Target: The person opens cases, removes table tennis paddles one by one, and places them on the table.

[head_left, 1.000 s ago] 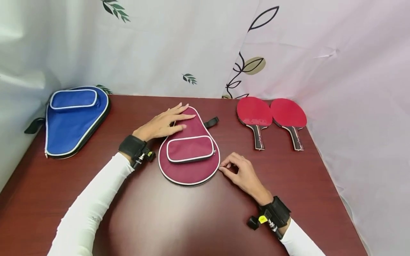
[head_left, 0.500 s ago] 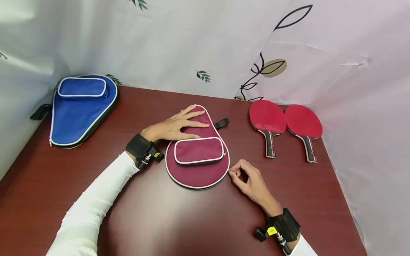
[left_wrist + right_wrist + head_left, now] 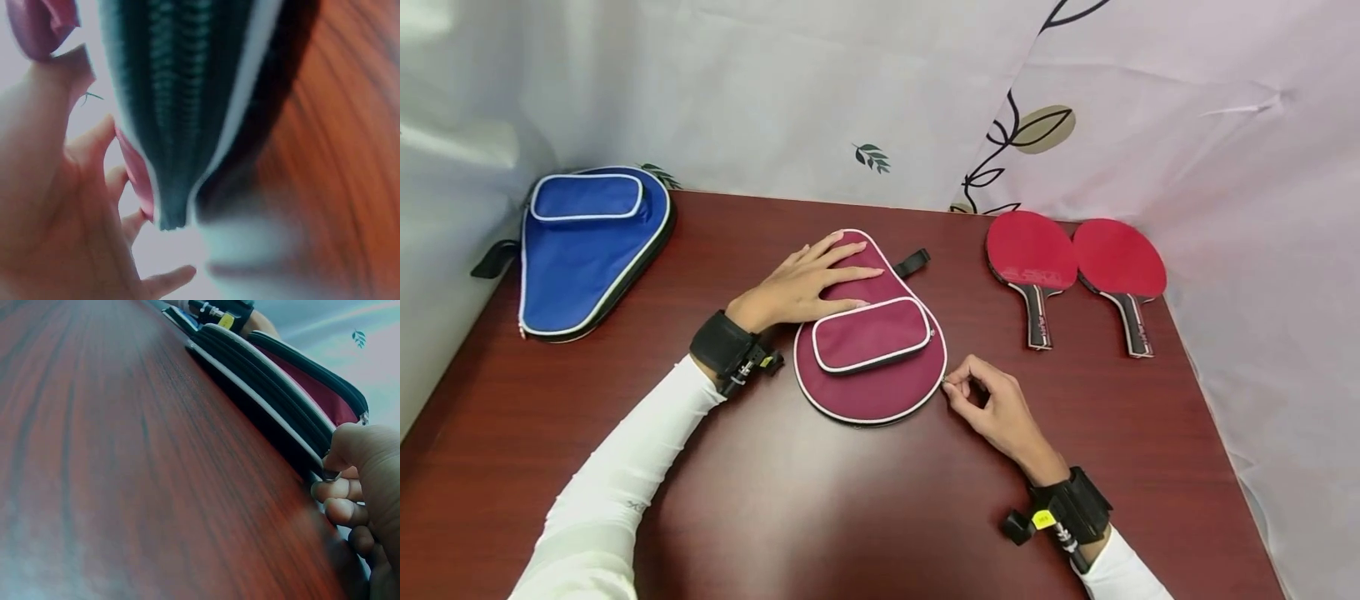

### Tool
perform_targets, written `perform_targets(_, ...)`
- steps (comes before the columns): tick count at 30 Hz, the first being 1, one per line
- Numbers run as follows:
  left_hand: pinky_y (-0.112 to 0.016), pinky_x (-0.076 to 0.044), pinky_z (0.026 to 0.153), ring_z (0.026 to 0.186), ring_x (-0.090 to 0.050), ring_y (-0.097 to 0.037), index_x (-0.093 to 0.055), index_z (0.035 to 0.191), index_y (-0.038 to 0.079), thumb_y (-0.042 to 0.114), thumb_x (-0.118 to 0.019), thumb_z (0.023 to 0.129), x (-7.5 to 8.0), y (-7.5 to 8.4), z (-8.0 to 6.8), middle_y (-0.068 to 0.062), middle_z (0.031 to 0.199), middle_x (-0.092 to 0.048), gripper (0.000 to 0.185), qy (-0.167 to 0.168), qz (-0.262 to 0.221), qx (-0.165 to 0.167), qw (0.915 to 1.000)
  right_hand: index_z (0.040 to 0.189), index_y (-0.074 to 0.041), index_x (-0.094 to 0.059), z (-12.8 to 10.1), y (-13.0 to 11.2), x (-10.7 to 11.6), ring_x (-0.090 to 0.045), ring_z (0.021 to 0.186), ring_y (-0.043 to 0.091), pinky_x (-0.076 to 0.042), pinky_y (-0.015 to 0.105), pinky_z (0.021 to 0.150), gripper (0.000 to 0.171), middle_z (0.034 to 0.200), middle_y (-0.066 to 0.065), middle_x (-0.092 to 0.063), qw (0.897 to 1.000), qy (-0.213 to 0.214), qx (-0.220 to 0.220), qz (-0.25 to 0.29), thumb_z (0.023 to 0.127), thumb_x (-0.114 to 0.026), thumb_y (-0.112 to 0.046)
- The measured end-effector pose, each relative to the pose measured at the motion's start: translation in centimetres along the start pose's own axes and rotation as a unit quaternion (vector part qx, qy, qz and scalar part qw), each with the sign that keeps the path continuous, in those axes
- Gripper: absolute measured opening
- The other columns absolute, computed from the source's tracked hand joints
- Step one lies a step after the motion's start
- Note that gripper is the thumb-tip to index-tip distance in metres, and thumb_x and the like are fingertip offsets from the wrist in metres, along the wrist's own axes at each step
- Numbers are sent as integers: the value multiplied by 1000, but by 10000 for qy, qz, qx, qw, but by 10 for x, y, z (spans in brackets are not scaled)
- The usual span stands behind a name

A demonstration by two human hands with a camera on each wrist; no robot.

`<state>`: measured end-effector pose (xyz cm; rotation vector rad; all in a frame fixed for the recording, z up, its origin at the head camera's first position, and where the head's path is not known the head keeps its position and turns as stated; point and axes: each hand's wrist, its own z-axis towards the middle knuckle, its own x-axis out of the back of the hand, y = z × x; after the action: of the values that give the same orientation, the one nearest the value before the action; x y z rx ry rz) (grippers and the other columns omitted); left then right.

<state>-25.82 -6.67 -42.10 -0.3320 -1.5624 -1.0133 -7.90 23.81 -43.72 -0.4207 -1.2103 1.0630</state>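
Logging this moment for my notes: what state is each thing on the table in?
maroon case: lying flat, zipped shut
zipper pull: pinched by right hand
left hand: fingers straight, pressing the case's narrow end
blue case: flat, closed, untouched
two red paddles: side by side, outside any case

Open table point(image 3: 865, 500) lies in front of the maroon case point(image 3: 880, 392); 2 paddles point(image 3: 1075, 267) block the right.
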Motion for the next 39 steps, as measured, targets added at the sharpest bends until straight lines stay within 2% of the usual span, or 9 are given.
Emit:
perform_targets(5, -67, -8, 118, 155, -13, -31, -50, 149, 40, 60, -55, 98, 4, 5, -5, -1, 164, -31, 55, 197, 427, 153, 9988, 84, -8, -64, 0, -1, 0, -54, 66, 26, -41, 34, 59, 18, 73, 0, -56, 10000, 37, -26, -6, 86, -73, 8)
perform_targets(8, -63, -3, 120, 155, -13, -31, -50, 149, 38, 57, -54, 100, 8, 6, -4, -1, 164, -32, 53, 298, -49, -70, 9995, 84, -8, -64, -1, -2, 0, -54, 65, 25, -41, 34, 58, 17, 73, 0, -56, 10000, 34, -61, -19, 87, -73, 7)
perform_targets(11, -61, 1, 121, 155, -10, -30, -49, 150, 39, 57, -55, 99, 14, 10, -2, 1, 166, -28, 54, 214, -594, -379, 9973, 85, -7, -65, 2, -3, 0, -54, 65, 25, -41, 34, 57, 16, 73, 1, -57, 10000, -8, -62, -37, 87, -73, 6)
perform_targets(14, -57, 5, 121, 156, -8, -26, -47, 150, 44, 64, -54, 96, 15, 13, 0, 4, 166, -26, 57, -92, -551, -428, 9975, 85, -6, -65, 6, -4, 1, -53, 65, 26, -40, 36, 57, 14, 73, 2, -56, 10000, -34, -51, -24, 88, -73, 5)
perform_targets(18, -51, 9, 122, 156, -5, -20, -42, 150, 51, 74, -45, 94, 7, 15, 1, 8, 165, -28, 60, -465, -154, -139, 9987, 85, -6, -65, 6, -2, 1, -53, 65, 26, -40, 35, 57, 15, 73, 2, -56, 10000, 1, -65, 3, 87, -72, 7)
perform_targets(22, -51, 8, 122, 156, -3, -20, -38, 152, 52, 77, -40, 94, 0, 16, -1, 10, 166, -25, 63, -558, 9, -69, 9984, 85, -6, -65, 0, -1, -1, -53, 64, 25, -41, 35, 55, 16, 72, 2, -58, 9999, 73, -92, -15, 87, -73, 8)
perform_targets(28, -50, 8, 122, 157, -2, -21, -35, 152, 53, 79, -38, 93, -3, 20, -4, 10, 166, -24, 64, -527, 60, 147, 9985, 85, -7, -64, -2, 0, -2, -54, 64, 25, -40, 35, 56, 15, 73, 2, -58, 9996, 133, -233, 36, 88, -72, 6)
perform_targets(32, -51, 9, 122, 157, -1, -20, -34, 152, 53, 81, -35, 93, -1, 27, -10, 9, 167, -22, 66, -516, 107, 469, 9975, 84, -5, -64, -1, 1, -3, -54, 64, 25, -41, 35, 55, 15, 72, 2, -58, 9996, 190, -180, 63, 87, -72, 7)
perform_targets(39, -54, 6, 122, 156, -5, -20, -37, 152, 53, 83, -34, 91, -4, 40, -12, 7, 166, -24, 68, -243, 151, 924, 9953, 83, -4, -64, 0, 5, -2, -53, 62, 24, -40, 34, 53, 18, 71, 3, -59, 9994, 349, -51, 37, 84, -73, 12)
